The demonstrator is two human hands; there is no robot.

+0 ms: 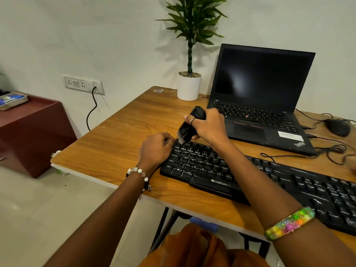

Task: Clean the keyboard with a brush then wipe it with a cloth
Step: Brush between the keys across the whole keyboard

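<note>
A black keyboard (212, 170) lies across the wooden desk (119, 143), running from the centre to the right edge. My right hand (208, 126) grips a black brush (187, 128) tilted downward, its bristles touching the keyboard's top left corner. My left hand (157, 147) is curled with closed fingers against the keyboard's left end, beside the bristles. Whether it grips the keyboard's edge cannot be told. No cloth is in view.
An open black laptop (262, 97) with a dark screen stands behind the keyboard. A potted plant (189, 85) is at the desk's back, a black mouse (337, 127) and loose cables (327, 151) at the right. A maroon cabinet (30, 130) stands left, below a wall socket (82, 84).
</note>
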